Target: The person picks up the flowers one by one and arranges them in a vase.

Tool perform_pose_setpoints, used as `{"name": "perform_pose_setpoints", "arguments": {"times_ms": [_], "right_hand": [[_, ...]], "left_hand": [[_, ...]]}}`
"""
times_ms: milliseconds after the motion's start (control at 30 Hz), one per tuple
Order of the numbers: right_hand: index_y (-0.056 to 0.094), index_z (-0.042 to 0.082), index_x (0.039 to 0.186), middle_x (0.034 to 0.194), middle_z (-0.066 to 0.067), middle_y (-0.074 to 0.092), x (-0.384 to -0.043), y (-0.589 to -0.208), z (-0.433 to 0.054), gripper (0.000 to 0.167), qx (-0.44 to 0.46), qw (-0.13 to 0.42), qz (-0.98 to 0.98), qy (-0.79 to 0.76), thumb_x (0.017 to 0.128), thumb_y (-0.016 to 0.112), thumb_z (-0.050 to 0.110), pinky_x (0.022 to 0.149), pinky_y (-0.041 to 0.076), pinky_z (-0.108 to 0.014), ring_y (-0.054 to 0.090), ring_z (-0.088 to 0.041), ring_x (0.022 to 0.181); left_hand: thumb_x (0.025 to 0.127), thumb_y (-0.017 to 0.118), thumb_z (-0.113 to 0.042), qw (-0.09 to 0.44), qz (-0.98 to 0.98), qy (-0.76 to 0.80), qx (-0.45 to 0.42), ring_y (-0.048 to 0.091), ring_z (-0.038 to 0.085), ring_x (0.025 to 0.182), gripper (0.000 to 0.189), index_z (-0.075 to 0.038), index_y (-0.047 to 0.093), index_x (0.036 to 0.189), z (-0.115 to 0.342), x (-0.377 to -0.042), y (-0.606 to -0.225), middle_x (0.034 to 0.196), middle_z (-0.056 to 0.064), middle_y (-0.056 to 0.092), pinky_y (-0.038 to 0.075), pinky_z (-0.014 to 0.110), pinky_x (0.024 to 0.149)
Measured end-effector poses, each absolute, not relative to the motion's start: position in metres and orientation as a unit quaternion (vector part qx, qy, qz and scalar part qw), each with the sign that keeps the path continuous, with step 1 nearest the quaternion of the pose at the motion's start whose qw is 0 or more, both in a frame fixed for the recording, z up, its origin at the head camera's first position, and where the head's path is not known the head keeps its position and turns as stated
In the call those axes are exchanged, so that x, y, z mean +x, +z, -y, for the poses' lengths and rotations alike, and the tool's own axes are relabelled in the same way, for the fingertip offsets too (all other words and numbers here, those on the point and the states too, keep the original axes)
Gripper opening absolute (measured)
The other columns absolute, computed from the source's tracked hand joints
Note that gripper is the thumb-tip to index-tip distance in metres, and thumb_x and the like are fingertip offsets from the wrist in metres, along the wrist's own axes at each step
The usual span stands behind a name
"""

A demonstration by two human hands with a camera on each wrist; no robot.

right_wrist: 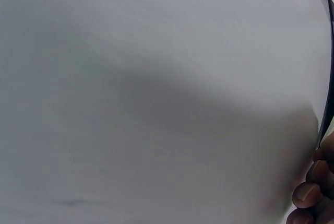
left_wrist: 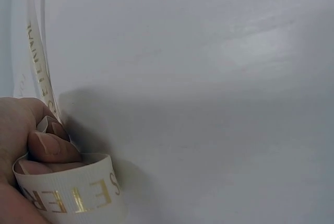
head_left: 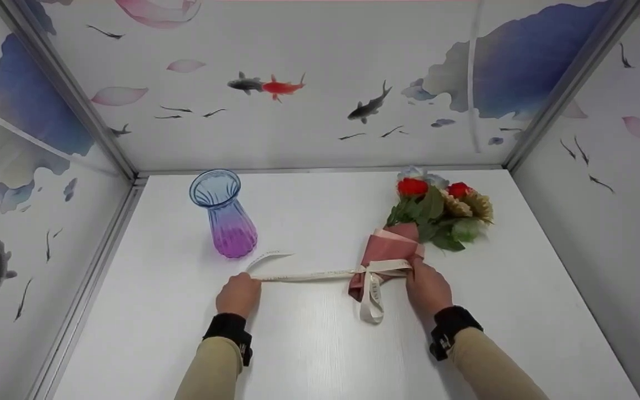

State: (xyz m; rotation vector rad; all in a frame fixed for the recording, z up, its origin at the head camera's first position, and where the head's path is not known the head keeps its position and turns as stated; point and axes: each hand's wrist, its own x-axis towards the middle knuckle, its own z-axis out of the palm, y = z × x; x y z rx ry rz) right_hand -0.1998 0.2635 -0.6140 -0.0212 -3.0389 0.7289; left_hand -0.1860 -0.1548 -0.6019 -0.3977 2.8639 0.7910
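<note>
A long cream ribbon (head_left: 309, 276) with gold lettering stretches nearly straight from my left hand (head_left: 238, 295) to the bouquet's wrapping. In the left wrist view, my left fingers (left_wrist: 49, 145) curl round the ribbon (left_wrist: 78, 192), which loops about them. The bouquet (head_left: 389, 247), in dusky pink paper, lies with red, yellow and pale blue flowers towards the back right. My right hand (head_left: 430, 289) grips the right side of its wrapping, where a ribbon loop ends. Another ribbon loop hangs towards me. In the right wrist view, only curled fingers (right_wrist: 308, 195) at a dark edge show.
A ribbed glass vase (head_left: 234, 233), blue above and purple below, stands at the back left. The ribbon's loose end curves near its base. White panels printed with fish and petals enclose the white table (head_left: 320, 350) at the back and sides.
</note>
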Motion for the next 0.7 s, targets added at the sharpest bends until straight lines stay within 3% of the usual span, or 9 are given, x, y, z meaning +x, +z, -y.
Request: {"name": "perform_pose_setpoints", "arguments": {"times_ms": [267,500,600,700], "right_hand": [[0.064,-0.001,0.110,0.097,-0.023,0.071,-0.199,-0.612,-0.269,0.027,-0.046,-0.008,0.966,0.254,0.102,0.047,0.020,0.072,0.051,-0.058,0.069,-0.043,0.087],[0.058,0.003,0.080,0.075,-0.015,0.061,-0.199,-0.605,-0.287,0.034,-0.094,-0.012,0.952,0.293,0.104,0.044,0.024,0.063,0.044,-0.046,0.057,-0.030,0.067],[0.060,0.002,0.083,0.079,-0.017,0.064,-0.198,-0.603,-0.296,0.035,-0.111,-0.002,0.946,0.306,0.104,0.043,0.024,0.065,0.046,-0.047,0.060,-0.032,0.070],[0.058,0.000,0.097,0.086,-0.021,0.067,-0.198,-0.601,-0.303,0.029,-0.127,0.006,0.941,0.314,0.103,0.042,0.024,0.066,0.047,-0.049,0.062,-0.035,0.072]], "left_hand": [[0.097,0.052,-0.025,0.078,-0.957,0.246,-0.134,0.071,0.044,0.089,0.033,0.002,0.069,0.093,0.156,-0.184,-0.598,0.091,0.022,0.072,0.056,0.059,0.074],[0.097,0.055,-0.026,0.082,-0.966,0.210,-0.129,0.070,0.045,0.088,0.033,0.004,0.069,0.097,0.157,-0.185,-0.593,0.092,0.022,0.071,0.056,0.058,0.072],[0.096,0.056,-0.024,0.063,-0.971,0.198,-0.118,0.070,0.045,0.085,0.031,0.005,0.066,0.101,0.157,-0.186,-0.594,0.090,0.023,0.070,0.056,0.059,0.069],[0.095,0.055,-0.023,0.030,-0.977,0.188,-0.097,0.069,0.045,0.081,0.031,0.005,0.062,0.108,0.154,-0.188,-0.594,0.089,0.023,0.068,0.055,0.059,0.066]]}}
